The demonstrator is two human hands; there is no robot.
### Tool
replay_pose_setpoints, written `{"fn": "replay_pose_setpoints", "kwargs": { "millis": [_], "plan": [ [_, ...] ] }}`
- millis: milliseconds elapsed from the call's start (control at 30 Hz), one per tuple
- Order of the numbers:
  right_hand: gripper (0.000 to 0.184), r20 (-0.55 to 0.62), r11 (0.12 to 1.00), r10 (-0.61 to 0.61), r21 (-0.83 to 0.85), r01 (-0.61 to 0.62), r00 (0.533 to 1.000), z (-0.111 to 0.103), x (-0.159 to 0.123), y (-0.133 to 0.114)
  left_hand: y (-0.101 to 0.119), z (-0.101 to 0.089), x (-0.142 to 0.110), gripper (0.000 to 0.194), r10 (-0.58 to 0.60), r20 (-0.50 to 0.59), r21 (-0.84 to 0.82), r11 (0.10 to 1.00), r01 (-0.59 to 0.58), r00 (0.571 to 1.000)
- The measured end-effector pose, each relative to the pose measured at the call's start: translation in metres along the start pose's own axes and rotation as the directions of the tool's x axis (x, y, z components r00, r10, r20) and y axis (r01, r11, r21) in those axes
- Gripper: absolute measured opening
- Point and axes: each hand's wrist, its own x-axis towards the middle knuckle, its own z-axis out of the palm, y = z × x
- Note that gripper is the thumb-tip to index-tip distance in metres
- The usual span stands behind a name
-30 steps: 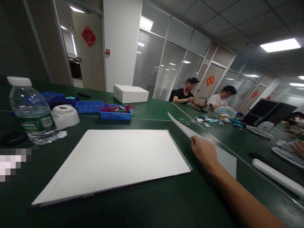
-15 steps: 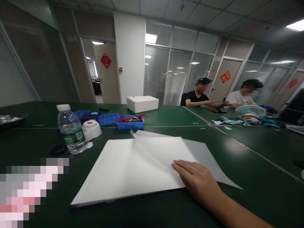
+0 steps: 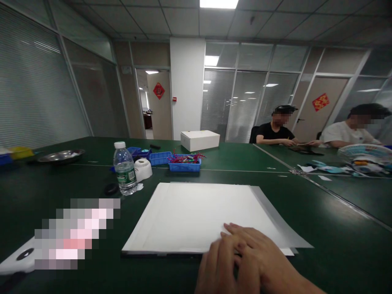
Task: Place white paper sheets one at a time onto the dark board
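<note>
A large white board (image 3: 190,216) lies flat on the green table (image 3: 321,220). A thin white sheet (image 3: 275,222) rests on top of it, shifted a little so that it overhangs the board's right edge. My right hand (image 3: 260,253) lies flat on the sheet's near right corner with fingers spread. My left hand (image 3: 216,263) is just beside it at the board's near edge, touching the right hand and holding nothing.
A water bottle (image 3: 125,168), a black lid (image 3: 110,188) and a white dome (image 3: 143,168) stand left of the board. Blue trays (image 3: 184,164), a white box (image 3: 199,140) and a metal dish (image 3: 61,156) sit behind. Two people sit far right near a small fan (image 3: 364,153).
My right hand carried the loose sheet from the right, laid it over the board and flattened it. My left hand has come into view beside it. The view swung left and up.
</note>
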Motion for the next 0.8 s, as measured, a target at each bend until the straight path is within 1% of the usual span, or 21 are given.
{"fn": "replay_pose_setpoints", "kwargs": {
  "millis": [33, 67, 100, 133, 167, 200, 233, 267, 300, 333, 367, 400, 433, 467, 567, 633, 700, 767, 800],
  "plan": [
    [0.054, -0.039, 0.999, 0.046, 0.023, -0.045, 0.998, -0.002, -0.002, 0.004, 0.006, -0.011, 0.012, 0.034, -0.013, -0.018, 0.103, 0.995, 0.015, 1.0],
    [0.056, -0.086, 0.993, 0.114, 0.037, -0.111, 0.99, -0.005, -0.004, 0.011, 0.009, -0.023, 0.025, 0.041, -0.093, -0.069, 0.197, 0.975, 0.105, 0.993],
    [0.055, -0.123, 0.978, 0.205, 0.045, -0.201, 0.971, -0.007, -0.008, 0.019, 0.007, -0.035, 0.036, 0.044, -0.208, -0.135, 0.271, 0.933, 0.238, 0.969],
    [0.052, -0.13, 0.947, 0.321, 0.051, -0.316, 0.938, -0.008, -0.013, 0.031, -0.001, -0.047, 0.045, 0.045, -0.316, -0.172, 0.323, 0.877, 0.356, 0.933],
    [0.05, -0.1, 0.896, 0.444, 0.052, -0.441, 0.89, -0.008, -0.018, 0.043, -0.014, -0.057, 0.053, 0.046, -0.426, -0.206, 0.354, 0.807, 0.473, 0.881],
    [0.051, -0.05, 0.826, 0.564, 0.041, -0.563, 0.824, -0.008, -0.024, 0.057, -0.03, -0.067, 0.058, 0.047, -0.489, -0.252, 0.357, 0.755, 0.55, 0.835],
    [0.055, 0.007, 0.746, 0.666, 0.02, -0.666, 0.746, -0.007, -0.03, 0.071, -0.05, -0.075, 0.061, 0.048, -0.535, -0.289, 0.352, 0.711, 0.608, 0.794],
    [0.06, 0.055, 0.669, 0.743, -0.005, -0.743, 0.668, -0.005, -0.036, 0.085, -0.07, -0.083, 0.063, 0.048, -0.58, -0.323, 0.338, 0.667, 0.664, 0.748],
    [0.065, 0.088, 0.607, 0.793, -0.022, -0.795, 0.603, -0.003, -0.041, 0.097, -0.09, -0.09, 0.062, 0.046, -0.623, -0.352, 0.318, 0.623, 0.715, 0.699],
    [0.069, 0.109, 0.564, 0.822, -0.028, -0.825, 0.559, -0.002, -0.046, 0.107, -0.108, -0.096, 0.06, 0.045, -0.661, -0.377, 0.293, 0.58, 0.76, 0.649],
    [0.071, 0.123, 0.536, 0.839, -0.024, -0.844, 0.529, -0.001, -0.05, 0.114, -0.124, -0.102, 0.058, 0.044, -0.689, -0.396, 0.267, 0.546, 0.794, 0.607],
    [0.072, 0.141, 0.511, 0.852, -0.017, -0.859, 0.504, 0.0, -0.053, 0.12, -0.136, -0.106, 0.054, 0.042, -0.697, -0.406, 0.25, 0.537, 0.806, 0.591],
    [0.071, 0.159, 0.492, 0.86, -0.005, -0.87, 0.486, 0.001, -0.054, 0.124, -0.145, -0.11, 0.051, 0.04, -0.7, -0.404, 0.24, 0.54, 0.807, 0.589],
    [0.071, 0.174, 0.48, 0.863, 0.01, -0.877, 0.474, 0.001, -0.055, 0.126, -0.151, -0.113, 0.047, 0.039, -0.696, -0.391, 0.235, 0.557, 0.797, 0.602],
    [0.069, 0.201, 0.467, 0.86, 0.062, -0.882, 0.469, 0.003, -0.054, 0.125, -0.159, -0.117, 0.033, 0.038, -0.667, -0.329, 0.221, 0.634, 0.741, 0.668],
    [0.068, 0.207, 0.471, 0.852, 0.094, -0.877, 0.48, 0.005, -0.053, 0.123, -0.161, -0.118, 0.022, 0.039, -0.631, -0.296, 0.2, 0.694, 0.692, 0.717],
    [0.068, 0.206, 0.487, 0.84, 0.123, -0.865, 0.502, 0.01, -0.052, 0.12, -0.163, -0.118, 0.01, 0.046, -0.601, -0.27, 0.157, 0.743, 0.65, 0.752],
    [0.067, 0.197, 0.506, 0.828, 0.143, -0.851, 0.525, 0.018, -0.052, 0.118, -0.168, -0.119, -0.004, 0.053, -0.586, -0.266, 0.108, 0.771, 0.628, 0.765],
    [0.067, 0.19, 0.515, 0.824, 0.145, -0.845, 0.534, 0.023, -0.053, 0.118, -0.17, -0.12, -0.01, 0.056, -0.586, -0.271, 0.084, 0.776, 0.625, 0.764]
  ]
}}
